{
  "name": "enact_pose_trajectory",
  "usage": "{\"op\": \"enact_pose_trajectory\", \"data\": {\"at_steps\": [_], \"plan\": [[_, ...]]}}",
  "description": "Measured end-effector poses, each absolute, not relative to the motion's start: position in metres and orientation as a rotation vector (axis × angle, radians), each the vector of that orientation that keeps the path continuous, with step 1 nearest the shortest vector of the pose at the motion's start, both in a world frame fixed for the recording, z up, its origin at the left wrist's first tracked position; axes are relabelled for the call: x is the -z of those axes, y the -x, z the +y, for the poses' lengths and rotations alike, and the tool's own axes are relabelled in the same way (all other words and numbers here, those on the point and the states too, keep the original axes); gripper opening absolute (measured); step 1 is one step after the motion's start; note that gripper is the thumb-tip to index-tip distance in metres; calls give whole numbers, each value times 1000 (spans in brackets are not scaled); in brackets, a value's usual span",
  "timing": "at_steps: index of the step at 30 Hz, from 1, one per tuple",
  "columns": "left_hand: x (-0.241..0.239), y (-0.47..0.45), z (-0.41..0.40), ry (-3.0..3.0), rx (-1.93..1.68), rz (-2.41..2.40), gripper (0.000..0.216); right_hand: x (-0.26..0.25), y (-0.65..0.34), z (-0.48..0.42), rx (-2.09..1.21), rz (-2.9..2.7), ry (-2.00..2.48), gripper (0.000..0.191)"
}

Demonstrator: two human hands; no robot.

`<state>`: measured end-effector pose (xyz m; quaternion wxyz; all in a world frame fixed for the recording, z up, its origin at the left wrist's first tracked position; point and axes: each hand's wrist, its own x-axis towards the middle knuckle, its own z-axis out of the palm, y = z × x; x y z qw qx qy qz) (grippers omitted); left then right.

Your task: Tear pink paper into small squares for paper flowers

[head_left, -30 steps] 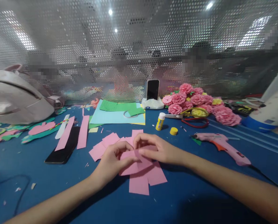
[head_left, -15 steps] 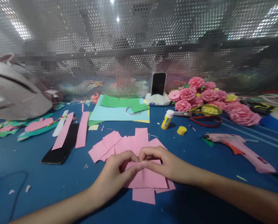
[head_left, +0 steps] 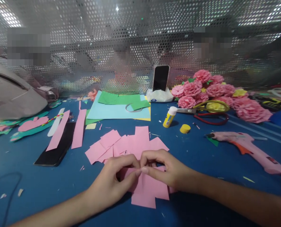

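Observation:
Pinched between my two hands is a piece of pink paper [head_left: 152, 184], gripped at its upper edge near the middle. My left hand [head_left: 121, 173] has thumb and index finger pressed together on it. Touching those fingertips, my right hand [head_left: 161, 167] pinches the same edge from the other side. Beneath and behind my hands, more pink paper pieces [head_left: 107, 140] lie overlapping on the blue table [head_left: 88, 201]. One pink piece [head_left: 142, 200] juts out below the held paper. My fingers cover part of the held edge.
A glue stick [head_left: 170, 116] stands uncapped near its yellow cap [head_left: 185, 128]. Scissors [head_left: 209, 107] lie by pink paper flowers [head_left: 202, 88]. At right is a pink glue gun [head_left: 246, 146]. Pink strips [head_left: 79, 129] lie on and beside a black phone [head_left: 57, 151]; coloured sheets [head_left: 112, 110] lie behind.
Both hands stay pinched on the pink paper, and their fingertips have come closer together. The held paper has shifted and tilted slightly. The whole view has moved a little.

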<state>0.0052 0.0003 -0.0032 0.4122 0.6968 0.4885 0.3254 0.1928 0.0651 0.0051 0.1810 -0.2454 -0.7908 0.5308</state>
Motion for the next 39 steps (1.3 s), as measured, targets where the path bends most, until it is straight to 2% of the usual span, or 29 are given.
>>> {"op": "enact_pose_trajectory", "data": {"at_steps": [14, 28, 34, 39], "plan": [[3, -5, -1, -1815, -894, 1233, 17, -2, -192, 63, -1495, -2145, 613, 12], [6, 2, 11, -1443, -1091, 1328, 15, 2, -192, 64, -1438, -1899, 965, 18], [6, 1, 11, -1421, -1147, 1265, 17, 1, -190, 65, -1416, -1856, 1001, 23], [6, 2, 11, -1443, -1151, 1283, 17, 2, -192, 66, -1396, -1866, 982, 20]]}}
